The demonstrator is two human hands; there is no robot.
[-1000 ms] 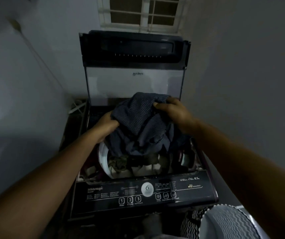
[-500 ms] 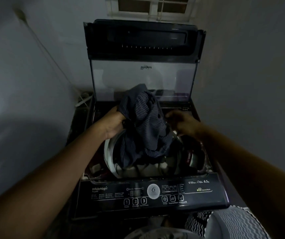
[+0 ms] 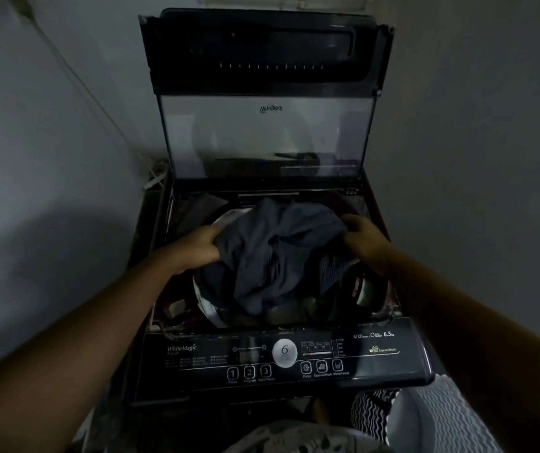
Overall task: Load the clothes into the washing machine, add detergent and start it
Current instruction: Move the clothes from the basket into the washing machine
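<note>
Left hand (image 3: 201,245) and right hand (image 3: 365,238) gripped opposite sides of the garment (image 3: 275,256), bunching it over the open drum (image 3: 209,309), likely to push it in.

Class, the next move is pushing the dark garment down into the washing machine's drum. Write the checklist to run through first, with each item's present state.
1. The lid stands raised clear of the opening: ok.
2. The left hand grips the dark garment: ok.
3. The right hand grips it too: ok.
4. Garment fully below the drum rim: not ok, it is heaped at the opening.
5. Room left in the drum: cannot tell, the garment hides it.
6. Detergent added: cannot tell.
</note>
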